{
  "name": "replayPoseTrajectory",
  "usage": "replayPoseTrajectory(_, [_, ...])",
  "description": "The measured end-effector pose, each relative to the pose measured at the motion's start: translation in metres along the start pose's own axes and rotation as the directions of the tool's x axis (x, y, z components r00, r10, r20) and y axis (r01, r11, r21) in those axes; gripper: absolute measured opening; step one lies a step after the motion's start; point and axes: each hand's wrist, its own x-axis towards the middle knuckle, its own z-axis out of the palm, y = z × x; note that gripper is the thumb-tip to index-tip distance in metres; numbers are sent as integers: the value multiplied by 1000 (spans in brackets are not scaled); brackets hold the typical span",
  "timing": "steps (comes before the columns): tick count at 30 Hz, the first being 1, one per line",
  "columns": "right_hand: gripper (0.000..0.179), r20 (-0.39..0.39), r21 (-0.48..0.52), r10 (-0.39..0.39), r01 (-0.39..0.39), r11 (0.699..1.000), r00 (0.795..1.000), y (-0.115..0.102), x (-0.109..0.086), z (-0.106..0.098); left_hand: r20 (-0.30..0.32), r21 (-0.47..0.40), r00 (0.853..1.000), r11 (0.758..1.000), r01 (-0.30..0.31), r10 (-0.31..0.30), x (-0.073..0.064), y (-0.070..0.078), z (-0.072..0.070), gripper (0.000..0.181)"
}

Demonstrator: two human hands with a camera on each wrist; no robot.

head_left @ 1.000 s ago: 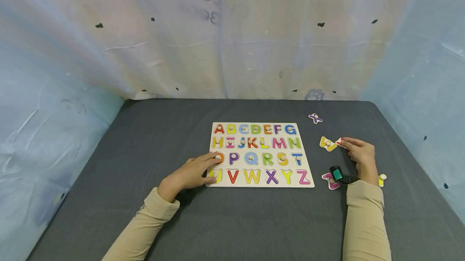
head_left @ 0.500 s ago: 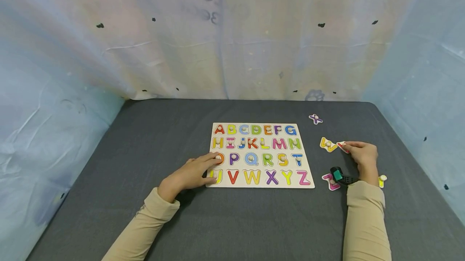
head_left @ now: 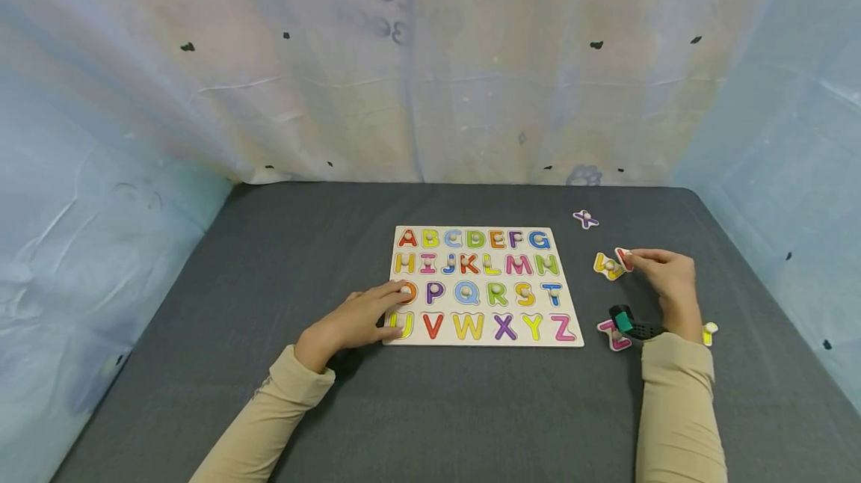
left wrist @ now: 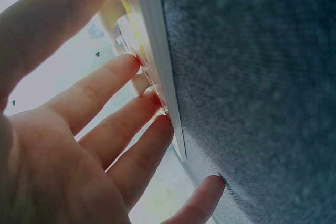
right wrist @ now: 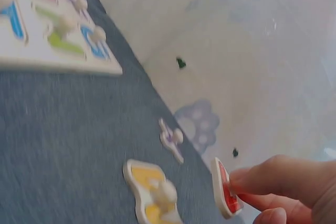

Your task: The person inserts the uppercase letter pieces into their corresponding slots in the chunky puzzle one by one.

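My right hand [head_left: 666, 277] pinches a red V puzzle piece [right wrist: 226, 190] by its knob between thumb and fingers. The piece is tilted up, close beside a yellow W piece [head_left: 608, 268] lying on the cloth. My left hand [head_left: 356, 318] lies at the left edge of the wooden alphabet board [head_left: 484, 344], fingers extended and spread. It partly covers the O and U. In the left wrist view, several fingertips [left wrist: 128, 62] touch the board's edge. Knobbed letters fill the upper three rows, while the V, W, X, Y and Z places show no knobs.
A purple X piece [head_left: 586, 219] lies towards the back right. Near my right wrist are a pink Z piece [head_left: 614, 335], partly behind a black wrist device [head_left: 635, 327], and a yellow piece [head_left: 709, 333] half hidden by the arm. Grey cloth [head_left: 471, 408] covers the table; sheets hang around it.
My right hand dipped slightly to the right, then rose back up and left with the red V, which now stands tilted beside the W. My left hand has stayed on the board.
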Motion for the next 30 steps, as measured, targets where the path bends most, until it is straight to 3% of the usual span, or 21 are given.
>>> replayPoseTrajectory(7, [32,78,16,-127,126,992,989,-16,-9,8,9,-18,1000,1000,6,-5,0,2,-1,65])
replayPoseTrajectory(15, [53,153,-21,-162,167,986,975,-38,-23,25,14,-32,1000,999,8,-7,0,3,-3,64])
replayPoseTrajectory(19, [52,182,-9,-192,197,980,964,-48,-32,38,11,-15,1000,1000,1,-1,1,3,-3,64])
replayPoseTrajectory(30, [37,331,52,-309,310,949,892,-71,-52,80,11,-10,1000,1000,-2,2,1,3,-2,63])
